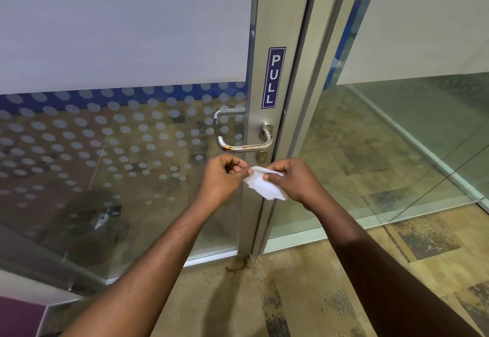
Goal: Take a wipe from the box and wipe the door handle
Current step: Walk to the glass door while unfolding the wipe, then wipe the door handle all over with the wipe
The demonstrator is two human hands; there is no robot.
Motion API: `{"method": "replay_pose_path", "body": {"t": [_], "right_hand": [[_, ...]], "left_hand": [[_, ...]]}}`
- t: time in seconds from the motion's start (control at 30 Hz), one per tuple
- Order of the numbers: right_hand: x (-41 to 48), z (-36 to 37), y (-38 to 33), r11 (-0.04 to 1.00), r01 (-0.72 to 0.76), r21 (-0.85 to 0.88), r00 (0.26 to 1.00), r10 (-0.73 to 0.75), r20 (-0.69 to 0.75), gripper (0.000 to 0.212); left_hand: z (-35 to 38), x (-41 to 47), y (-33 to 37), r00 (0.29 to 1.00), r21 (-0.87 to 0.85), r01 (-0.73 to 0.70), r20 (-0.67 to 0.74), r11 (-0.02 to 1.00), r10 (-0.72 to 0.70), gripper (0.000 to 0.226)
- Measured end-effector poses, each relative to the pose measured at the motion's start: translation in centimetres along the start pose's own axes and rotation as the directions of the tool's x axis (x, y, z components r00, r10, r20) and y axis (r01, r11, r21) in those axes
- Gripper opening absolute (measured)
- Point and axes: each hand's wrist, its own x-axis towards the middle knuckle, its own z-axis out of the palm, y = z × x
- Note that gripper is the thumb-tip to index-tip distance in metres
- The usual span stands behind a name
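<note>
Both hands are up in front of the door w/ a white wipe [266, 184] held between them: left hand [222, 179] pinches its left corner w/ thumb and fingertips, right hand [293, 180] pinches the upper right part, rest of the sheet hanging crumpled below the right thumb. No box in view, so the take-a-wipe step looks done; this reads as opening or refolding the sheet before wiping. The door handle [244, 144] sits just above and slightly left of the wipe, apart from it, not touched yet. Its long axis runs horizontal, from the pivot near the door edge on the right out to a free curled end on the left. Brown-orange stains run along its underside, approx. mid-bar to the left end. Left hand is about under the free end, right hand under the keyhole [262, 157], so either could reach; right holds more of the sheet. Room: glass panel [132, 151] behind the bar leaves a gap for fingers to wrap round; metal door frame [275, 32] and PULL sticker [275, 78] lie to the right, above the pivot. Next move is prob. a short lift up, then a stroke along the bar.
</note>
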Motion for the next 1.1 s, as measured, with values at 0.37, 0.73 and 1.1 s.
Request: {"method": "replay_pose_path", "body": {"t": [0.37, 0.73, 1.1], "right_hand": [[3.0, -2.0, 1.1, 0.987, -0.010, 0.161, 0.934, 0.067, -0.350, 0.019], [7.3, -2.5, -0.5, 0.980, 0.196, -0.037, 0.892, -0.194, -0.408, 0.034], [8.4, -0.6, 1.2, 0.972, 0.166, -0.165, 0.850, -0.225, -0.476, 0.042]], "left_hand": [[-5.9, 4.8, 2.3, 0.830, 0.452, -0.210, -0.385, 0.867, 0.402, 0.027], [-7.3, 8.9, 1.1, 0.697, 0.832, -0.357, -0.066, 0.425, 0.714, 0.057], [-7.6, 11.1, -2.8, 0.672, 0.968, -0.193, 0.012, 0.159, 0.741, 0.068]]}}
